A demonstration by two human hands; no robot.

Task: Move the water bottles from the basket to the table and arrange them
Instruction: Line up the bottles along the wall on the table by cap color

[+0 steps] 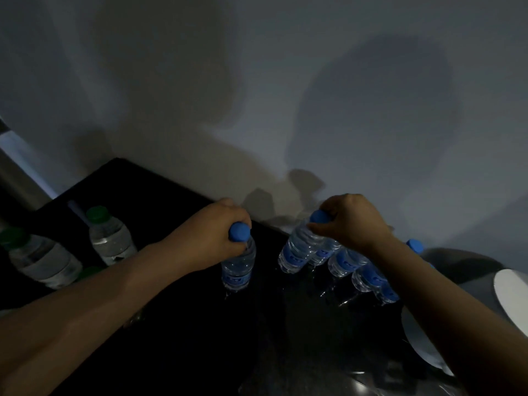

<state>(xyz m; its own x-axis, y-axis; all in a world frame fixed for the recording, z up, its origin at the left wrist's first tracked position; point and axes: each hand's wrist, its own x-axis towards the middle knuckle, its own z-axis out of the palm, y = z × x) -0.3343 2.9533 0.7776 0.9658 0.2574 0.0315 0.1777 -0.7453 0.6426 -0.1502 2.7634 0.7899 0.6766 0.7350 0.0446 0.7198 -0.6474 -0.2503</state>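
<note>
The blue labels [294, 260] on the water bottles [239, 262] are too blurred to read.

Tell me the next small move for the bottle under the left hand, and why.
Probably slide it right, toward the row of blue-labelled clear bottles. The left hand grips the blue cap of a clear plastic water bottle that stands alone on the dark glossy table, a gap away from that row, whose nearest bottle the right hand holds by its cap.
</note>
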